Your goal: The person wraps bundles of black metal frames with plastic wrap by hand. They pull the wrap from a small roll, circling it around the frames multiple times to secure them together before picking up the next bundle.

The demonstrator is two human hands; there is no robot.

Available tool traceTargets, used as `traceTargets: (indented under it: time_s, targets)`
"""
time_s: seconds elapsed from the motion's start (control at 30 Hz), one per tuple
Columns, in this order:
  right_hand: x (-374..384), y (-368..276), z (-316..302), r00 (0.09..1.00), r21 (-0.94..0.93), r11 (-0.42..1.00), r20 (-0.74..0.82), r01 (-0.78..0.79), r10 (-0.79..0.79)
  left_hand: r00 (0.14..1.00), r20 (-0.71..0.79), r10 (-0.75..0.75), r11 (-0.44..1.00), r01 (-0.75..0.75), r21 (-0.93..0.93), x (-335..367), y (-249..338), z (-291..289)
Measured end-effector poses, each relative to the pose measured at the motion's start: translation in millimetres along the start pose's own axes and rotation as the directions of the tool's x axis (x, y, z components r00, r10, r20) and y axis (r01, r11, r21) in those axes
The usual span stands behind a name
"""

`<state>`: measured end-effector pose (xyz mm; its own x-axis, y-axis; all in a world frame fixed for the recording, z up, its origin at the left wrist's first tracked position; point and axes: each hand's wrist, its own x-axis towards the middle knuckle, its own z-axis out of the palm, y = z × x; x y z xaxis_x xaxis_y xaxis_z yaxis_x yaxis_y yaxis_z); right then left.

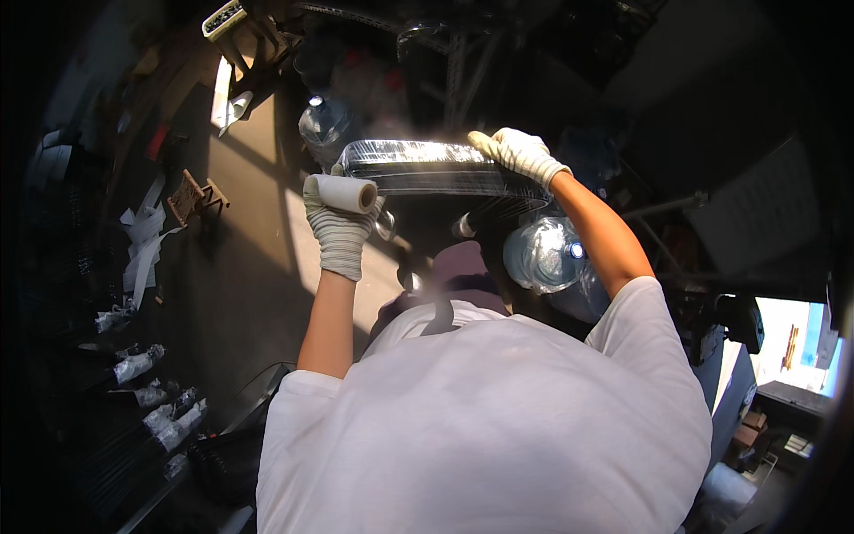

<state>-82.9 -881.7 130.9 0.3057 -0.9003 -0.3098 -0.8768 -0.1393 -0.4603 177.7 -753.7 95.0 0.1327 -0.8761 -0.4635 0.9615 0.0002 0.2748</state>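
In front of me is a long dark bundle (418,182) wrapped in shiny clear plastic film, lying crosswise at arm's length. My right hand (523,156), in a pale knitted glove, grips its right end from above, with some fingers hidden behind it. My left hand (338,233), in a striped knitted glove, is closed around a white roll of stretch film (342,192). That roll, its brown cardboard core facing right, is beside the bundle's left end. What is inside the wrapping cannot be made out.
Large clear water bottles stand beyond the bundle (322,125) and near my right arm (541,254). Leftward are a small wooden stool (196,198), white paper strips (142,240) and several film-wrapped rod ends (173,423). Another stool (224,20) stands farther off.
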Motion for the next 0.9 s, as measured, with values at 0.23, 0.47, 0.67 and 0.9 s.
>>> traceTargets:
  time_s: [0.23,0.47,0.67,0.9]
  targets:
    - [90,53,-25,0.996,0.003,1.0,0.085,-0.013,0.013,0.981,-0.192,-0.015,1.0,0.02,0.021,112,-46,25]
    - [179,109,-43,0.982,-0.034,0.997,0.183,0.062,-0.055,0.95,-0.306,-0.06,0.998,0.059,-0.012,194,-81,42]
    - [254,137,-56,0.949,0.078,0.994,0.31,-0.077,0.05,0.906,-0.422,-0.035,0.998,0.014,-0.053,247,-97,73]
    - [341,137,-80,0.862,-0.152,0.988,0.504,0.033,0.048,0.904,-0.428,-0.003,0.999,-0.018,-0.045,304,-93,109]
